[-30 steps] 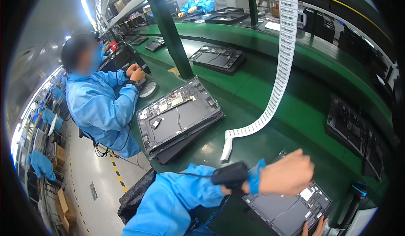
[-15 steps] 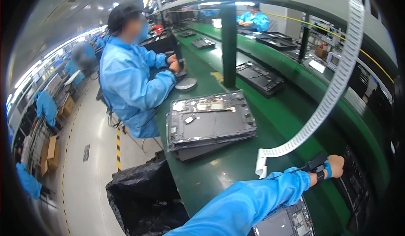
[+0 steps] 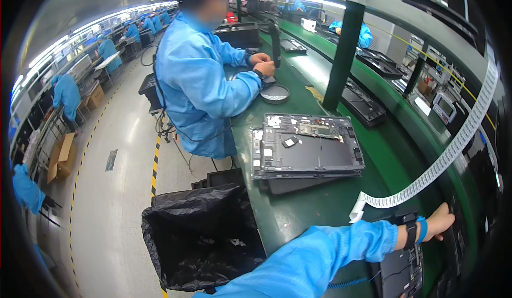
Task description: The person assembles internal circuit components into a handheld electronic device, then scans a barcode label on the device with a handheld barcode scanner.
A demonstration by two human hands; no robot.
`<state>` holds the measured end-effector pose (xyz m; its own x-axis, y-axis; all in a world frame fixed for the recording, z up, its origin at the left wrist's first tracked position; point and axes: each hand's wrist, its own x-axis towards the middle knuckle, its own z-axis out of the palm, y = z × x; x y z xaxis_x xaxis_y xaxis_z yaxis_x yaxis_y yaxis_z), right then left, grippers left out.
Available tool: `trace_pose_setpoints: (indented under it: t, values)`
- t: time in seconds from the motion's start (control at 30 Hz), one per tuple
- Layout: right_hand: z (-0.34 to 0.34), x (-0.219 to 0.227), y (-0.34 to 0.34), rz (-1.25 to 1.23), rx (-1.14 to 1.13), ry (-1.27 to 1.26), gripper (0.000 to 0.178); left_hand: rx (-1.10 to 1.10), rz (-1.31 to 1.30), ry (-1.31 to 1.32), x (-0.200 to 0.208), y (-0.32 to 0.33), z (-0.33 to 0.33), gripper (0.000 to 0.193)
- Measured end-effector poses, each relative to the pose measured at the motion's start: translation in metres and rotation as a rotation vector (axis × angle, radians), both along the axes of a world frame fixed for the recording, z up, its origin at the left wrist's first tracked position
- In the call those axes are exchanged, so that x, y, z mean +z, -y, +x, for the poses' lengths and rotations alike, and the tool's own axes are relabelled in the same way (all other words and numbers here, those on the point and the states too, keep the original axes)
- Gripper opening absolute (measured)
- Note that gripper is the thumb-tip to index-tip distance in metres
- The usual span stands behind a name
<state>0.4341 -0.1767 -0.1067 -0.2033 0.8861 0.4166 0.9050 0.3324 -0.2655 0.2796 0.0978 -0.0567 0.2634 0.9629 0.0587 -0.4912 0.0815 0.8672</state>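
My left hand (image 3: 440, 222) reaches across to the far right, with a black band and a blue strap at the wrist. Its fingers curl down at the edge of a dark laptop chassis (image 3: 455, 242) on the green line; the fingertips are partly hidden. Beneath my forearm lies another opened laptop chassis (image 3: 409, 276) with a dark cable, partly covered by the sleeve. A stack of opened laptop chassis (image 3: 320, 156), with a loose circuit board on top, stands on the green bench beyond my arm. My right hand is out of view.
A long white label strip (image 3: 442, 162) hangs down over the bench. A green post (image 3: 344, 58) rises behind the stack. A bin lined with a black bag (image 3: 197, 239) stands at the bench's left edge. A co-worker in blue (image 3: 200, 85) works beyond, beside a round dish (image 3: 275, 94).
The view has swung left, so the bench, stack and co-worker sit farther right. My left hand stays at the dark laptop chassis, with its wrist now turned and fingers bent downward.
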Motion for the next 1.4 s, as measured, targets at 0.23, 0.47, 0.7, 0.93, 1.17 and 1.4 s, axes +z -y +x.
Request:
trace_pose_setpoints:
  t: [0.23, 0.47, 0.7, 0.93, 1.17, 1.4]
  values:
    - [0.11, -0.079, -0.172, 0.13, -0.206, -0.236, 0.048, -0.018, 0.075, -0.065, 0.007, 0.124, -0.077, 0.022]
    - [0.103, -0.107, -0.237, -0.02, -0.036, -0.527, 0.054, -0.102, -0.03, -0.099, -0.048, 0.166, -0.169, 0.024]
    - [0.161, -0.082, -0.274, -0.177, -0.018, -0.966, 0.059, -0.196, -0.049, -0.259, -0.053, 0.166, -0.188, 0.024]
    - [0.174, -0.091, -0.272, -0.218, 0.049, -1.179, 0.048, 0.152, 0.357, -0.888, -0.05, 0.168, -0.198, 0.025]
    - [0.139, -0.071, -0.249, -0.168, 0.023, -1.245, 0.045, 0.336, 0.604, -1.19, -0.048, 0.16, -0.207, 0.029]
    - [0.11, -0.067, -0.245, -0.059, -0.035, -1.16, 0.035, 0.735, 0.505, -1.567, -0.034, 0.16, -0.238, 0.031]
